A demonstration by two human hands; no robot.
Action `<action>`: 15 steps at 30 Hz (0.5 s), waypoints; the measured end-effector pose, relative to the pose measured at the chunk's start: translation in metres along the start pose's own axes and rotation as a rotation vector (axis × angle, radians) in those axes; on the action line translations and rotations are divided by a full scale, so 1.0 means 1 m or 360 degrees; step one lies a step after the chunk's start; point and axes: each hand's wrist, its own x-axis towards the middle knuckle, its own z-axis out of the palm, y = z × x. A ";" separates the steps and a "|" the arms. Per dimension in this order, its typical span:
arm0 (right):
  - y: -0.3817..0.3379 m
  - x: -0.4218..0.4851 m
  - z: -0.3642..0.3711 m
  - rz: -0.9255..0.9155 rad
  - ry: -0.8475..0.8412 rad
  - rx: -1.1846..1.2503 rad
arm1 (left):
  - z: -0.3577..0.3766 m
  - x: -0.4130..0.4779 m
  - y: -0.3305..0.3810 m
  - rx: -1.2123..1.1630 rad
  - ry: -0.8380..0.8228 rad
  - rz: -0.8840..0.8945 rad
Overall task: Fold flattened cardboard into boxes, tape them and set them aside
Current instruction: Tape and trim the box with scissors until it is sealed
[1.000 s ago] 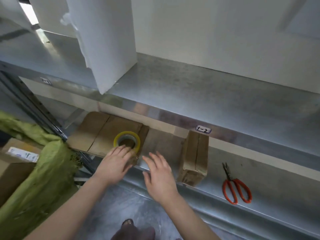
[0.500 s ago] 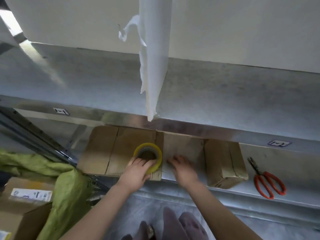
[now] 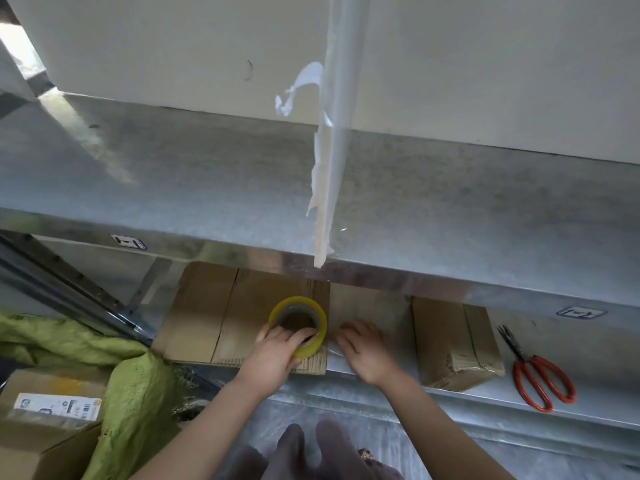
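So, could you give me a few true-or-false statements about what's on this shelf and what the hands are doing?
1. The left hand grips the yellow tape roll. True.
2. The scissors have blue handles. False: they are red.
3. The tape roll sits on flattened cardboard. True.
4. The right hand holds the scissors. False: they lie on the shelf, beyond the taped box.

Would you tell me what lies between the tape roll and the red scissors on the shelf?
In the head view, the right hand and a taped cardboard box lie between the tape roll and scissors.
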 end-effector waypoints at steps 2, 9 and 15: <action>-0.004 -0.002 -0.003 -0.0025 -0.0137 0.0008 | -0.001 0.000 0.001 0.0015 -0.0022 -0.0013; -0.001 -0.011 -0.011 -0.0132 -0.0127 0.0090 | -0.008 0.001 0.005 0.0027 -0.0055 -0.0040; -0.008 -0.022 -0.011 0.0119 0.0107 0.0411 | -0.016 0.000 0.006 0.0004 -0.0118 -0.0045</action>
